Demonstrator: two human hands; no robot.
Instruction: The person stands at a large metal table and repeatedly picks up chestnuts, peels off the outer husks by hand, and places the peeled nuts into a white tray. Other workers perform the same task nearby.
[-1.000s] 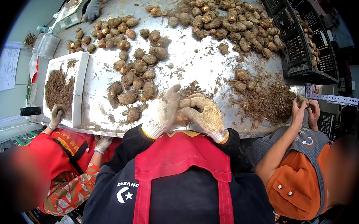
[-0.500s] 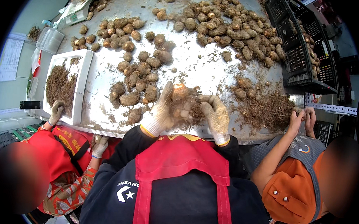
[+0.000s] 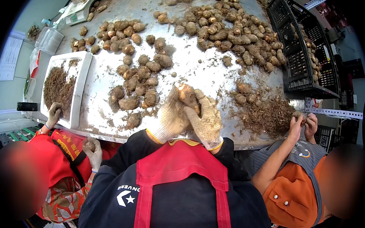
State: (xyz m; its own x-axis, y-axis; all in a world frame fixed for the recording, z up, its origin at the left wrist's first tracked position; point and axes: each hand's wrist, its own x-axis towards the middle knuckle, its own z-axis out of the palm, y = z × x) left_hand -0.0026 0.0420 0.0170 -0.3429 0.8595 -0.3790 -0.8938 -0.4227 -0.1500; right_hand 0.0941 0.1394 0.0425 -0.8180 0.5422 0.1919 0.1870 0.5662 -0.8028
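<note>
both in on it: left hand [image 3: 170,115] and right hand [image 3: 206,121], fingers clasped round one brown tuber [image 3: 187,94], about equally near! its long axis slants, orange-tinged end forward by the left fingertips, the other running back toward the right fingers. it's held over the counter [image 3: 185,49], a cluster of loose tubers [image 3: 141,81] ahead and left, root scraps [image 3: 268,113] off right.

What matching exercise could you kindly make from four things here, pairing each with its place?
1. single tuber
2. white tray
3. black crate
4. loose fibre heap

A. upper right, piled tubers beside it
B. held by left hand and right hand
C. near the person in orange
D. left side, brown scraps inside

Pairs: 1-B, 2-D, 3-A, 4-C
</note>
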